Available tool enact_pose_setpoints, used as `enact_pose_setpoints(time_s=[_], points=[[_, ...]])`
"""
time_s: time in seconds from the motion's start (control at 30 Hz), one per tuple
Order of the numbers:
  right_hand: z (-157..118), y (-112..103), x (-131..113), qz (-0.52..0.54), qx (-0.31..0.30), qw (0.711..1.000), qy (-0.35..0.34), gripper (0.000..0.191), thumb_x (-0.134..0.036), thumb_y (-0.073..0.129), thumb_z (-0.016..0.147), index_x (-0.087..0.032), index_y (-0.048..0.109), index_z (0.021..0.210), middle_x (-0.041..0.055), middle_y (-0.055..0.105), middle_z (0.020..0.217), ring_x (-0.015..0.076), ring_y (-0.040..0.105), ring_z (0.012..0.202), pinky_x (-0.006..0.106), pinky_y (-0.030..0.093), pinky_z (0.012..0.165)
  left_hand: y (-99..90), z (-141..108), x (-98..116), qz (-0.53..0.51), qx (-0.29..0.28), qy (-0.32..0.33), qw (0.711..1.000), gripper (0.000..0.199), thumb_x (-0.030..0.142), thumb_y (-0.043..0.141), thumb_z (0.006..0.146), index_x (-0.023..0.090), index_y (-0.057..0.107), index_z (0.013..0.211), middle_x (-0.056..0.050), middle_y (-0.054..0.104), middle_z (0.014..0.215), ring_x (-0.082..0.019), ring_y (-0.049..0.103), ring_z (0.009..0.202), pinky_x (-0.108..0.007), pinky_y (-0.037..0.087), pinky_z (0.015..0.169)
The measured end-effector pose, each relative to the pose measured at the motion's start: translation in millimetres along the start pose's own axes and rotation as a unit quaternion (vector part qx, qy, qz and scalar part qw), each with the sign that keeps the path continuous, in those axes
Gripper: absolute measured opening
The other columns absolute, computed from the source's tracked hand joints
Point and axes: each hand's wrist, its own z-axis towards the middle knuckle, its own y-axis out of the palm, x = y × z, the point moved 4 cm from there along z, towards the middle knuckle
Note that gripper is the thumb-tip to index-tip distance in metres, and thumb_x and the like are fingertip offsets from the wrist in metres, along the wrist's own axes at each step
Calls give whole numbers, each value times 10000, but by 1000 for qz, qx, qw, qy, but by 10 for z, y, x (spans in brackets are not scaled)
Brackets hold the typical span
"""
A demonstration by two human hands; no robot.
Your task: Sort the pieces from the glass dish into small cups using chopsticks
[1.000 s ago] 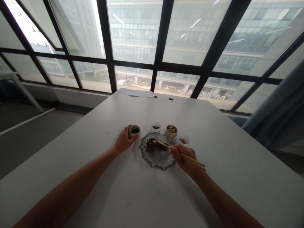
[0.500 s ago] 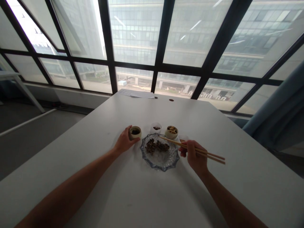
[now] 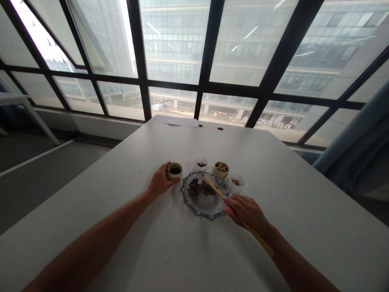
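My left hand (image 3: 161,180) is closed round the side of a small pale cup (image 3: 174,177) with dark contents, standing left of a scalloped glass plate (image 3: 206,214). In my right hand (image 3: 247,211) is a pair of chopsticks (image 3: 214,187), slanting over the plate with the tips above its far part. Dark brown dried pieces (image 3: 194,188) lie in a heap on the plate. Whether the tips pinch anything is too small to tell.
Behind the plate stand a white plastic cup (image 3: 200,161) with dark bits and a pale cup (image 3: 221,174) with tan pieces. A second white container (image 3: 241,182) sits to the right. Papers (image 3: 179,121) lie by the windows at the far table edge.
My right hand has moved down and toward me, turning the chopsticks to a steeper slant over the plate. The right white container now shows more fully. My left hand stays on the cup.
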Motion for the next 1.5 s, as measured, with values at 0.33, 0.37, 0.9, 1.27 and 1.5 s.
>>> enact_pose_setpoints(time_s=[0.33,0.37,0.9,1.27,1.5], points=[[-60,157,170,258,207,866,375,364,-407,484,1038,-178,666,822,9,658,573,121,566,382,201,465,361,-1,-14,80,-48,26,57,997,694,299,838,647,201,520,1256,-95,672,1186,-228,672,1006,-387,532,932],[7,175,142,260,193,877,355,349,-400,497,1032,-179,673,828,8,662,576,120,572,386,197,465,364,3,-16,89,-50,25,61,997,693,293,839,647,202,520,1256,-93,670,1187,-225,672,1006,-382,534,927],[534,472,197,227,45,917,326,410,-519,509,999,-196,689,821,30,683,667,158,628,558,255,518,542,20,-15,110,-64,15,62,996,695,326,853,645,212,523,1247,-100,676,1181,-234,670,1011,-401,537,931],[95,244,397,260,74,849,454,555,-666,552,919,-168,680,710,46,632,522,142,544,371,213,412,327,47,-13,59,-54,-4,19,998,718,379,857,628,206,531,1243,-98,692,1150,-242,688,990,-395,548,906],[24,371,407,257,51,863,432,513,-612,548,950,-179,665,701,45,650,560,139,563,413,212,442,372,67,-6,28,-61,-13,10,998,739,407,855,627,194,532,1257,-115,693,1156,-253,692,997,-398,556,888]])
